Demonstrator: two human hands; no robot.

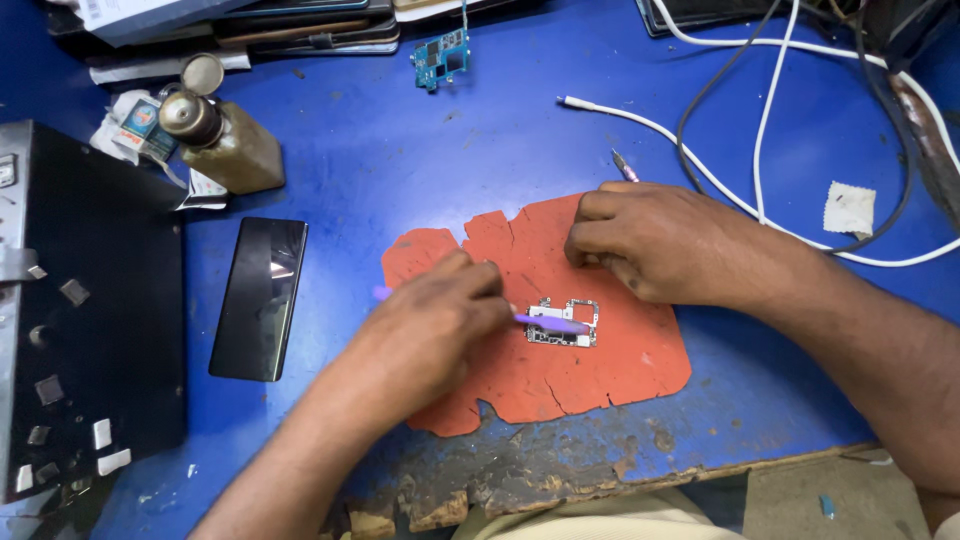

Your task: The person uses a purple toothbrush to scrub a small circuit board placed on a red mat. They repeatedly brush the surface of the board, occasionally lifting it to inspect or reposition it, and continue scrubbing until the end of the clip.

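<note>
The left hand (435,315) pinches a purple tool (550,323), its tip on a small circuit board (563,323) lying on the orange mat (600,370), near centre. The right hand (660,245) rests curled on the mat just beyond the board; whether it grips anything, I cannot tell. Far left, a small blue-and-white packet (135,120) lies beside a brown bottle (225,140). A white square wrapper (849,208) sits far right among cables (760,130).

A blue tabletop (420,150) fills the view, its paint scuffed and its near edge chipped down to bare wood. Below that edge shows a patch of grey floor (790,495). Light falls evenly.
</note>
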